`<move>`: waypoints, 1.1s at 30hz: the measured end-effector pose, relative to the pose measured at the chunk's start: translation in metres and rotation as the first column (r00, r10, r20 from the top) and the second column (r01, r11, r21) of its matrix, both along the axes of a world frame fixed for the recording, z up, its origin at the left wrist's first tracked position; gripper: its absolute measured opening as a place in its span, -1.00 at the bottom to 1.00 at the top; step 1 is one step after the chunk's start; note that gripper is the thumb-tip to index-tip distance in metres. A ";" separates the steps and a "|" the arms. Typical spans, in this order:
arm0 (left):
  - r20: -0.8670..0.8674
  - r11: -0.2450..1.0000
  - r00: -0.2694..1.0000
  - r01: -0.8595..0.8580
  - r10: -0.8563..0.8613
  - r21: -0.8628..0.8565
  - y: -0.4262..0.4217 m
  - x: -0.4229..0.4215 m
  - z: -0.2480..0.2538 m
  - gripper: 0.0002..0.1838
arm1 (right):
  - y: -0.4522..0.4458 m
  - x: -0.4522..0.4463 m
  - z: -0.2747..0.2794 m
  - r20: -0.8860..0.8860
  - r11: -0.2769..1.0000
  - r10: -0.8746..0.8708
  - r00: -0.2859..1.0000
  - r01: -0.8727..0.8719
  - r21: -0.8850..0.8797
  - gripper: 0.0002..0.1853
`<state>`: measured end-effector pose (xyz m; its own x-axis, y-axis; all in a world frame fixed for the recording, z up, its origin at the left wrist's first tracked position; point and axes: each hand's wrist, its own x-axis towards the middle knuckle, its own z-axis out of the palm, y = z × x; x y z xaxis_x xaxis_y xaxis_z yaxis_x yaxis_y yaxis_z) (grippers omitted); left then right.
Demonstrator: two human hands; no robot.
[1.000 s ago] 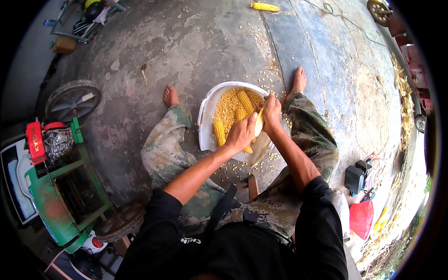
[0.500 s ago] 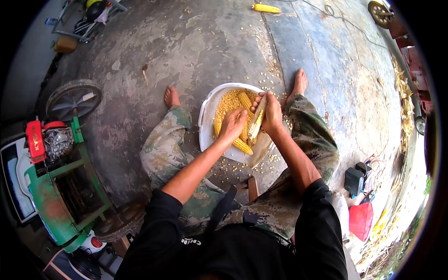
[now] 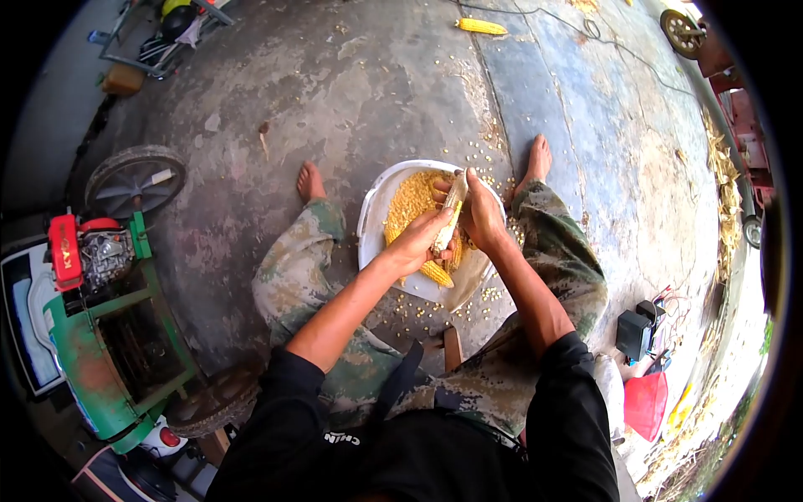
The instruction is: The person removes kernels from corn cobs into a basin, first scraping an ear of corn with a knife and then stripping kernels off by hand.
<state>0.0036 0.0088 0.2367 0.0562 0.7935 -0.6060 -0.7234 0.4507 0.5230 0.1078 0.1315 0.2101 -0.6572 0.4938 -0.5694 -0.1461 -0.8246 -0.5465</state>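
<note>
A mostly stripped corn cob (image 3: 449, 216), with some yellow kernels along one side, is held over a white basin (image 3: 365, 219). My left hand (image 3: 421, 238) grips its lower end, thumb along the cob. Around the upper end are the fingers of my right hand (image 3: 481, 211). Loose corn kernels (image 3: 408, 199) fill much of the basin. Below my hands an ear of corn (image 3: 436, 273) lies in it, and other ears are partly hidden by my hands.
Kernels are scattered on the concrete floor around the basin. Farther off lies a yellow ear of corn (image 3: 482, 26) near a dark cable (image 3: 592, 32). At left stands a green machine (image 3: 117, 360) with a red engine (image 3: 63, 251). A black box (image 3: 634, 333) and red bag (image 3: 646, 404) are at right.
My left hand has moved from beside the cob onto its lower end. The cob is now gripped by both hands, and the view has shifted slightly.
</note>
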 end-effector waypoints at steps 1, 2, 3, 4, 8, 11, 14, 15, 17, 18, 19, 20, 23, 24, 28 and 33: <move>0.001 1.000 1.000 -0.027 0.027 0.004 0.001 -0.002 -0.001 -0.72 | -0.001 -0.001 0.011 0.042 0.996 0.057 0.998 -0.059 0.065 -0.52; 0.000 1.000 1.000 -0.029 0.029 0.001 0.001 -0.006 -0.001 -0.72 | -0.001 0.000 0.012 0.041 0.996 0.059 0.997 -0.062 0.063 -0.52; 0.038 0.998 0.997 -0.063 0.063 -0.002 0.003 -0.009 0.001 -0.73 | 0.001 0.003 0.013 0.062 0.970 0.204 0.977 -0.210 0.121 -0.54; 0.076 0.995 0.992 -0.097 0.097 -0.005 0.003 -0.012 0.004 -0.73 | 0.001 0.004 0.015 0.091 0.919 0.343 0.935 -0.354 0.176 -0.55; 0.068 0.996 0.995 -0.080 0.077 0.041 0.002 -0.012 0.009 -0.78 | 0.002 0.005 0.006 0.017 0.905 0.366 0.931 -0.360 0.228 -0.53; 0.037 0.996 0.996 -0.083 0.083 0.018 0.000 -0.011 0.014 -0.82 | 0.003 0.007 0.019 0.017 0.894 0.415 0.910 -0.412 0.174 -0.54; -0.042 0.998 0.997 -0.060 0.061 0.021 -0.003 -0.011 0.013 -0.84 | 0.001 0.008 0.015 -0.058 0.902 0.414 0.909 -0.400 0.162 -0.55; -0.042 0.998 0.997 -0.062 0.062 0.021 -0.004 -0.011 0.011 -0.84 | 0.001 0.009 0.012 -0.058 0.902 0.415 0.908 -0.401 0.162 -0.55; -0.056 0.995 0.993 -0.099 0.099 0.014 -0.004 -0.009 0.009 -0.84 | 0.001 0.010 0.007 -0.046 0.891 0.425 0.904 -0.409 0.198 -0.54; -0.056 0.995 0.993 -0.099 0.100 0.015 -0.004 -0.009 0.010 -0.84 | 0.001 0.009 0.006 -0.045 0.891 0.425 0.904 -0.409 0.198 -0.54; -0.082 0.994 0.991 -0.106 0.107 0.019 -0.004 -0.009 0.011 -0.81 | 0.001 0.009 0.005 -0.075 0.899 0.411 0.909 -0.390 0.201 -0.53; -0.108 0.993 0.987 -0.114 0.115 0.023 -0.003 -0.009 0.013 -0.79 | 0.001 0.009 0.004 -0.105 0.907 0.396 0.912 -0.370 0.204 -0.51; -0.213 0.996 0.973 -0.091 0.089 0.000 -0.002 -0.009 0.024 -0.74 | 0.003 0.012 0.006 -0.143 0.928 0.361 0.921 -0.340 0.155 -0.52; -0.214 0.996 0.973 -0.091 0.089 0.001 -0.002 -0.010 0.023 -0.74 | 0.005 0.012 0.007 -0.144 0.928 0.361 0.921 -0.339 0.157 -0.52; -0.307 0.998 0.951 -0.047 0.030 -0.050 -0.001 -0.014 0.020 -0.69 | 0.012 0.011 0.008 0.017 0.833 0.422 0.906 -0.395 0.386 -0.52; -0.224 0.992 0.974 -0.061 0.035 -0.111 0.003 -0.015 0.019 -0.63 | 0.010 0.011 0.020 0.162 0.848 0.309 0.937 -0.349 0.398 -0.56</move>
<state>-0.0115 0.0122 0.2554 -0.1260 0.7153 -0.6874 -0.6184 0.4852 0.6182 0.1191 0.1418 0.2297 -0.7797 0.4608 -0.4240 0.1587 -0.5096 -0.8456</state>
